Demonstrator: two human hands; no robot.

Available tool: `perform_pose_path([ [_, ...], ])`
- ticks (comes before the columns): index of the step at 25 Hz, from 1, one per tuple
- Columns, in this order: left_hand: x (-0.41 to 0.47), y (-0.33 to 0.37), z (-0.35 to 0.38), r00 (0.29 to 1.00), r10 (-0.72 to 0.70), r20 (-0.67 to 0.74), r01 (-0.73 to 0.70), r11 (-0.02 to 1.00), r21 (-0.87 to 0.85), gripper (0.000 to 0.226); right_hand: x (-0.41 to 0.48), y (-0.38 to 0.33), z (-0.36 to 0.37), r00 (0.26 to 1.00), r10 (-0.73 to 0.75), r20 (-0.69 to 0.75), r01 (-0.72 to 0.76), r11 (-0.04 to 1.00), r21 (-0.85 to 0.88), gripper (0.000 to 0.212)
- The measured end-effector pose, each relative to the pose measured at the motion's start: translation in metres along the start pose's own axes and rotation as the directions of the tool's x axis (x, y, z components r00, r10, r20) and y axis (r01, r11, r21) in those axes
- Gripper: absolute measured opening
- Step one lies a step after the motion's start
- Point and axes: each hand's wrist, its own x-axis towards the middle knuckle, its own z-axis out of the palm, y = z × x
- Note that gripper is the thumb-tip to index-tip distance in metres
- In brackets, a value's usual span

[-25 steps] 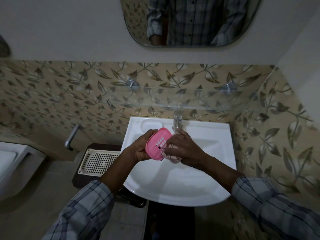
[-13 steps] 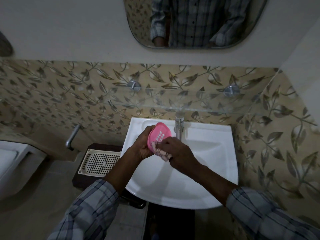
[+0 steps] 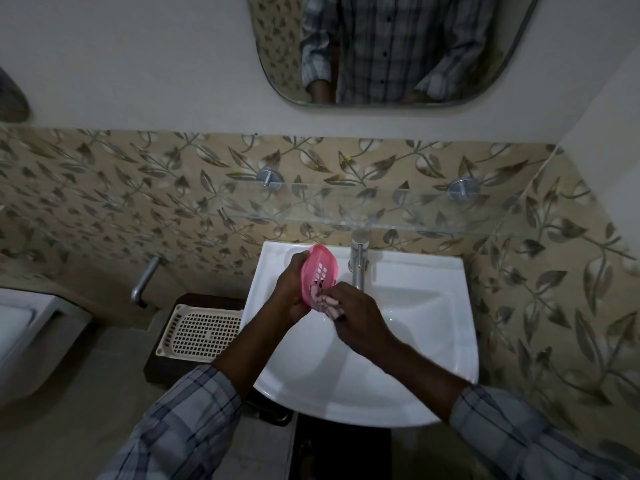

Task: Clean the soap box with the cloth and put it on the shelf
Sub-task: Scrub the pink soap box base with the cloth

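Wiping is the step I judge in hand: my left hand (image 3: 291, 296) grips the pink soap box (image 3: 318, 271), tilted over the sink (image 3: 415, 341) beside the tap (image 3: 358, 261). My right hand (image 3: 360, 317) fingers pinch the cloth (image 3: 327, 304) against its lower end. I'd rub across the slots firmly, then lift it to the glass shelf (image 3: 381, 209).

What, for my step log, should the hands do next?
Probably wipe the cloth up across the slotted soap box: the right hand holds it only at the lower end, while the left hand holds the box tilted over the sink.
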Motion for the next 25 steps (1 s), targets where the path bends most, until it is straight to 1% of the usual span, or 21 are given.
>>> perform_pose_path([
  [1, 0.002, -0.001, 0.003, 0.999, 0.04, -0.028, -0.039, 0.999, 0.019, 0.061, 0.005, -0.015, 0.01, 0.965, 0.262, -0.006, -0.255, 0.943, 0.216, 0.021],
  [2, 0.003, -0.004, 0.004, 0.998, 0.057, -0.04, -0.056, 0.998, 0.033, 0.061, 0.008, -0.024, 0.017, 0.918, 0.396, 0.003, -0.376, 0.868, 0.325, 0.023],
  [3, 0.002, -0.005, 0.003, 0.998, 0.049, -0.034, -0.048, 0.998, 0.03, 0.059, 0.009, -0.026, 0.018, 0.926, 0.378, -0.011, -0.356, 0.881, 0.311, 0.027],
  [4, 0.0, -0.004, 0.001, 1.0, 0.017, -0.012, -0.017, 1.0, 0.025, 0.057, 0.006, -0.022, 0.014, 0.976, 0.217, -0.021, -0.208, 0.956, 0.207, 0.03],
  [5, -0.002, -0.001, -0.002, 0.999, -0.031, 0.026, 0.03, 0.999, 0.032, 0.056, 0.002, -0.012, 0.005, 0.999, -0.026, 0.04, 0.023, 0.998, 0.067, 0.031],
  [6, -0.004, 0.002, -0.006, 0.994, -0.082, 0.071, 0.079, 0.996, 0.049, 0.054, 0.002, 0.003, -0.008, 0.962, -0.242, 0.124, 0.251, 0.966, -0.059, 0.029],
  [7, -0.005, 0.005, -0.009, 0.987, -0.121, 0.107, 0.114, 0.991, 0.074, 0.052, 0.005, 0.017, -0.021, 0.92, -0.345, 0.185, 0.375, 0.914, -0.158, 0.026],
  [8, -0.007, 0.007, -0.009, 0.981, -0.147, 0.124, 0.137, 0.987, 0.088, 0.051, 0.008, 0.026, -0.03, 0.918, -0.344, 0.196, 0.384, 0.896, -0.225, 0.026],
  [9, -0.008, 0.01, -0.009, 0.98, -0.156, 0.127, 0.146, 0.986, 0.08, 0.05, 0.009, 0.028, -0.03, 0.939, -0.3, 0.166, 0.335, 0.907, -0.254, 0.027],
  [11, -0.004, 0.01, -0.008, 0.983, -0.14, 0.123, 0.137, 0.99, 0.03, 0.049, 0.005, 0.016, -0.016, 0.973, -0.217, 0.072, 0.228, 0.948, -0.224, 0.034],
  [14, -0.002, 0.008, -0.01, 0.986, -0.112, 0.123, 0.112, 0.994, 0.01, 0.051, -0.009, -0.003, 0.006, 0.959, -0.265, 0.098, 0.279, 0.944, -0.176, 0.046],
  [15, -0.002, 0.007, -0.012, 0.983, -0.102, 0.152, 0.099, 0.995, 0.028, 0.049, -0.004, -0.004, 0.004, 0.972, -0.222, 0.072, 0.232, 0.958, -0.172, 0.048],
  [16, -0.003, 0.005, -0.015, 0.979, -0.091, 0.184, 0.085, 0.996, 0.04, 0.046, 0.007, -0.002, 0.0, 0.994, -0.11, 0.011, 0.11, 0.982, -0.151, 0.047],
  [17, -0.006, 0.003, -0.016, 0.974, -0.081, 0.212, 0.073, 0.996, 0.045, 0.043, 0.02, 0.001, -0.005, 0.996, 0.059, -0.063, -0.066, 0.992, -0.111, 0.04],
  [18, -0.008, 0.001, -0.016, 0.971, -0.074, 0.229, 0.066, 0.997, 0.041, 0.041, 0.032, 0.004, -0.009, 0.966, 0.226, -0.126, -0.236, 0.97, -0.063, 0.03],
  [19, -0.011, 0.001, -0.016, 0.97, -0.069, 0.235, 0.065, 0.998, 0.023, 0.041, 0.041, 0.003, -0.011, 0.929, 0.331, -0.163, -0.339, 0.941, -0.02, 0.024],
  [20, -0.011, 0.0, -0.016, 0.969, -0.06, 0.241, 0.063, 0.998, -0.005, 0.042, 0.043, 0.001, -0.008, 0.926, 0.335, -0.171, -0.346, 0.937, -0.037, 0.022],
  [21, -0.011, 0.001, -0.016, 0.968, -0.051, 0.245, 0.062, 0.997, -0.039, 0.043, 0.04, -0.005, -0.001, 0.951, 0.27, -0.148, -0.285, 0.954, -0.09, 0.027],
  [23, -0.01, 0.0, -0.021, 0.974, -0.057, 0.217, 0.075, 0.995, -0.073, 0.048, 0.016, -0.019, 0.011, 1.0, 0.006, -0.015, -0.008, 0.992, -0.126, 0.042],
  [24, -0.009, 0.001, -0.024, 0.982, -0.068, 0.177, 0.082, 0.994, -0.072, 0.053, 0.002, -0.019, 0.012, 0.99, -0.133, 0.052, 0.137, 0.986, -0.09, 0.046],
  [25, -0.009, 0.001, -0.028, 0.987, -0.077, 0.142, 0.088, 0.993, -0.076, 0.055, -0.001, -0.017, 0.006, 0.973, -0.208, 0.102, 0.212, 0.977, -0.031, 0.046],
])
